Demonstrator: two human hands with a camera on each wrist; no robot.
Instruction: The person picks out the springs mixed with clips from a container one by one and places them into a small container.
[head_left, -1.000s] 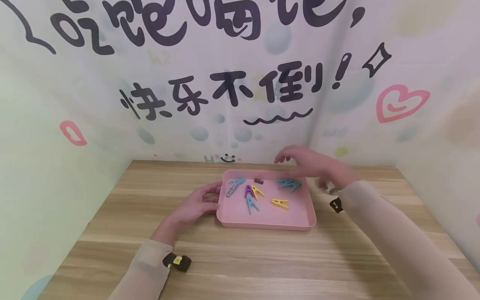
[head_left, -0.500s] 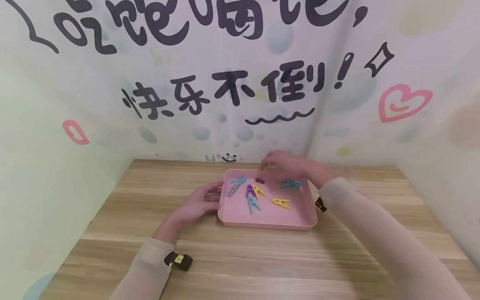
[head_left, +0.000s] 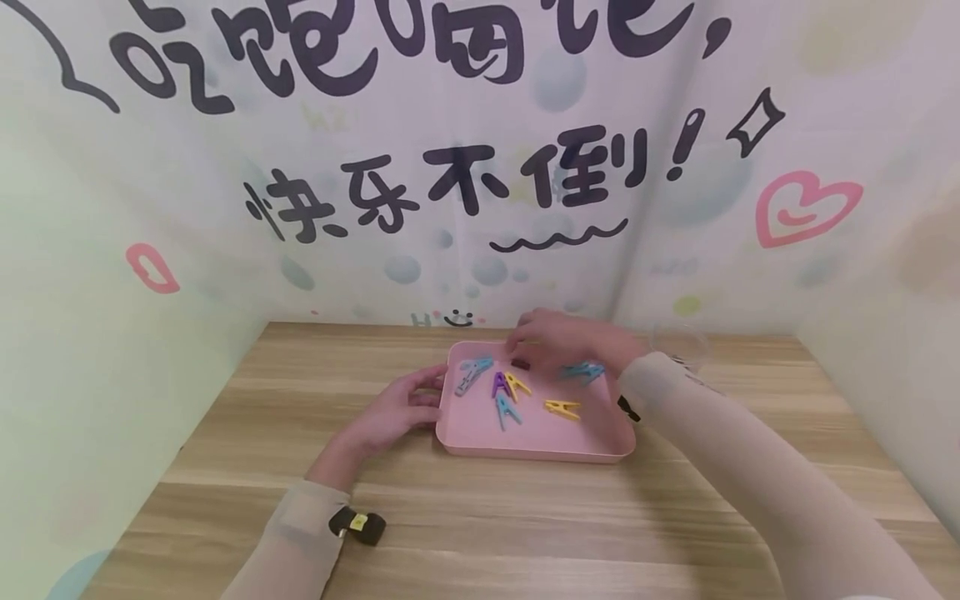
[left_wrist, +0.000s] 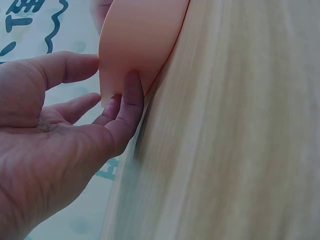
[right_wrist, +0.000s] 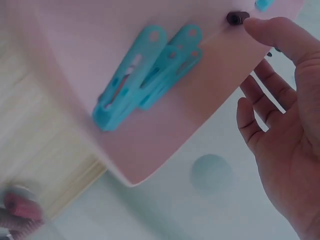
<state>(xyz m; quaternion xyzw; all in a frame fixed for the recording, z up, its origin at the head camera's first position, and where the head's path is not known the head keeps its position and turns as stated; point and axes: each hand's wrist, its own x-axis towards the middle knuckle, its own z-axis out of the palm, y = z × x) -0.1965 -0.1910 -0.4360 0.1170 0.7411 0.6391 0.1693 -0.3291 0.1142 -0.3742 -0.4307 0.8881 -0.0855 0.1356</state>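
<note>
A shallow pink tray (head_left: 525,437) lies on the wooden table. My left hand (head_left: 393,408) rests against the tray's left side, its fingertips touching the outer wall and rim. My right hand (head_left: 562,337) is over the back rim. The right wrist view has its thumb tip beside a small dark brown ridged cylinder (right_wrist: 237,18) inside the tray, with the other fingers beyond the rim; whether the thumb touches it I cannot tell. Blue clothespins (right_wrist: 135,80) lie at the tray's back right. Also inside are yellow clothespins (head_left: 562,408), a purple one (head_left: 499,384) and more blue ones (head_left: 507,412).
Behind the right forearm stands a clear round container (head_left: 681,343); the right wrist view has red and brown ridged pieces (right_wrist: 22,210) in it. A printed cloth (head_left: 360,275) hangs along the table's (head_left: 465,533) back edge.
The right hand has moved left along the tray's back rim and lowered toward the brown cylinder. My left hand has stayed against the tray. The clothespins have not visibly shifted within the tray.
</note>
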